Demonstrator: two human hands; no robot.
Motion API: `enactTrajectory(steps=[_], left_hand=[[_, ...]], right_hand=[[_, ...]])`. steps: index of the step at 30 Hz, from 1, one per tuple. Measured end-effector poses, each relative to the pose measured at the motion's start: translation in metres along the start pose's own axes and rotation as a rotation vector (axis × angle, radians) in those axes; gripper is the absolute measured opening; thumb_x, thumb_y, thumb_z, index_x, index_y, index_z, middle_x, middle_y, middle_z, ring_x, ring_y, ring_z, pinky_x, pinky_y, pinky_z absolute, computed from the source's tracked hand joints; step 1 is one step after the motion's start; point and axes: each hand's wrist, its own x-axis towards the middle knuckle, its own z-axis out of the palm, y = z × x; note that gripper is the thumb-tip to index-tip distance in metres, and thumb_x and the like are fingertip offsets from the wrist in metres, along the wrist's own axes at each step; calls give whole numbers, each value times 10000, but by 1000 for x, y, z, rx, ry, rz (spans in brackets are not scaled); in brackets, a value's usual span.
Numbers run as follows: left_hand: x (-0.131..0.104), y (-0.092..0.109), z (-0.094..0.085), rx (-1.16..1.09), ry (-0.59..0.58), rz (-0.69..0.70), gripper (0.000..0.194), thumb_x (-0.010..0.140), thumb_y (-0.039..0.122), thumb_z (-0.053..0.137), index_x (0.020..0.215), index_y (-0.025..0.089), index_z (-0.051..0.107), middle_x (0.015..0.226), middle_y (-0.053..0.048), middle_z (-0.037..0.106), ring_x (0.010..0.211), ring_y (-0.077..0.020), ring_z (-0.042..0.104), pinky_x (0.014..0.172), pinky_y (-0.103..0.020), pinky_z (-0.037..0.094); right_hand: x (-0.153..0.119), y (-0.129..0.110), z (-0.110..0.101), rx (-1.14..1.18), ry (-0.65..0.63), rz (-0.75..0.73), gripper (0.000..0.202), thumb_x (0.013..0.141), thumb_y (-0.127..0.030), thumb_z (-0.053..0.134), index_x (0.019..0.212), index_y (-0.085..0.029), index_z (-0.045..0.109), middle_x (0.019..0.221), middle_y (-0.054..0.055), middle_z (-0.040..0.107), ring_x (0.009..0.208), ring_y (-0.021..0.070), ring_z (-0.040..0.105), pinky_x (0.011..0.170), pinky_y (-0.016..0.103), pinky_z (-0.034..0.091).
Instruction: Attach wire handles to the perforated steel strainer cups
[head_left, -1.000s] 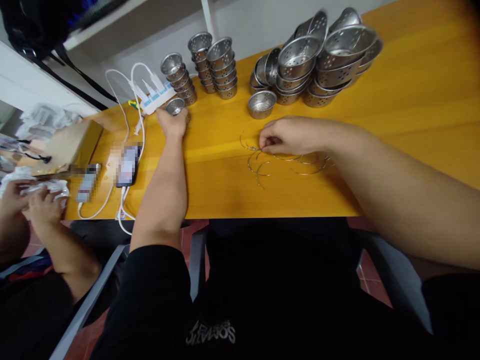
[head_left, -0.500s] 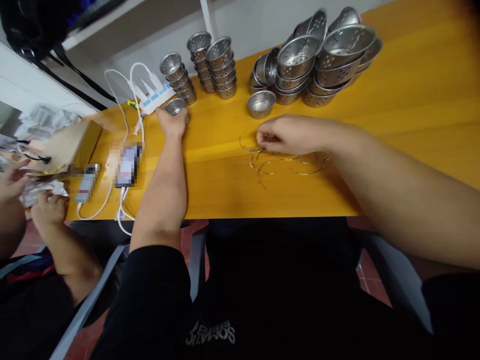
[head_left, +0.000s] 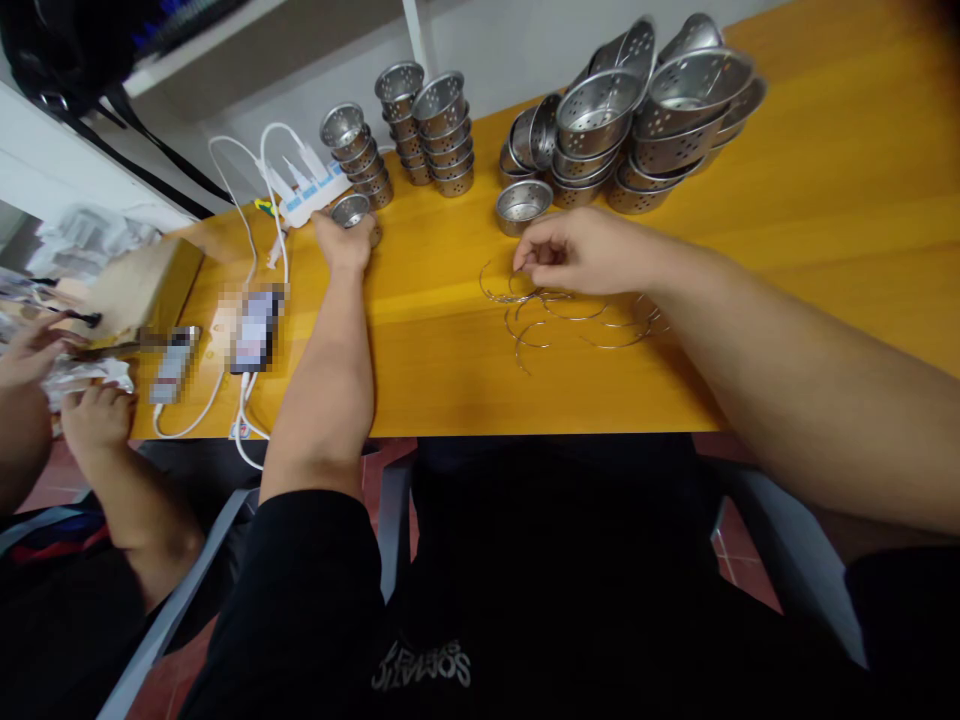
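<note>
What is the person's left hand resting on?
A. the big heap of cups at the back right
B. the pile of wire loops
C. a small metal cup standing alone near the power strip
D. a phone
C: the left hand grips a single small metal cup beside the power strip, while the right hand pinches at the wire loops.

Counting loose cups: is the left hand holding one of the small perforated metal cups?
Yes, the left hand is wrapped around a small metal cup standing on the yellow table.
</note>
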Motion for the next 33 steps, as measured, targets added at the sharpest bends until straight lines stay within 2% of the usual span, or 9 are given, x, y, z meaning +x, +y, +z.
enactTrajectory(steps=[6,10,12,16,19,21,25,29,33], left_hand=[[17,-17,15,64,264,41,657,869,238,1047,1017,350,416,1228,-66,851,1384,-330,825,1232,-505,655],[35,-35,19,57,267,79,698,874,277,1061,1016,360,382,1189,-28,828,1387,-322,802,1190,-509,618],[41,-40,19,138,251,77,741,929,371,1078,971,363,338,1084,13,782,1428,-251,750,1194,-466,567],[37,-29,19,329,247,201,683,1165,446,936,932,336,303,1035,53,671,1558,-60,486,1296,-383,327],[19,-10,22,234,274,425,613,1064,338,1053,1146,291,447,1334,29,694,1537,-83,475,1393,-328,301],[9,-3,29,153,227,549,698,970,508,1115,1277,326,515,1455,-2,676,1510,-181,542,1422,-404,397],[4,-6,57,-9,117,801,923,718,899,1097,1348,411,631,1416,-71,712,1444,-374,646,1351,-598,535],[-9,-6,86,-37,-128,901,979,725,964,1047,1402,351,693,1418,-103,729,1462,-390,701,1335,-633,582],[-38,-1,103,-1,-406,998,988,781,914,1046,1520,360,696,1732,-153,649,1684,-427,624,1457,-674,524]], right_hand=[[0,0,3,16,54,19,342,1107,-657,755,1216,-360,886,1050,74,841,983,335,753,847,507,600],[-1,-3,4,30,68,19,369,1119,-672,731,1179,-329,854,1039,85,824,947,324,734,864,528,611],[0,-4,5,43,77,17,362,1125,-653,729,1165,-308,832,1036,99,813,941,319,722,893,541,616],[1,-5,6,75,151,16,390,1127,-672,743,1180,-291,807,1087,124,805,967,319,709,911,534,621],[3,-1,5,68,219,30,464,1131,-743,758,1214,-292,826,1095,115,802,971,316,698,895,508,611],[4,3,5,48,254,34,459,1139,-726,775,1195,-273,824,1032,98,783,901,282,675,846,469,587],[9,16,5,11,369,29,331,1156,-565,823,1118,-238,789,872,46,706,733,211,606,739,410,531],[11,29,3,-3,466,60,229,1151,-461,866,1097,-252,787,792,27,677,688,225,629,707,424,560],[9,38,-1,-62,529,87,197,1141,-448,872,1072,-279,798,811,43,723,732,267,693,766,475,634]])
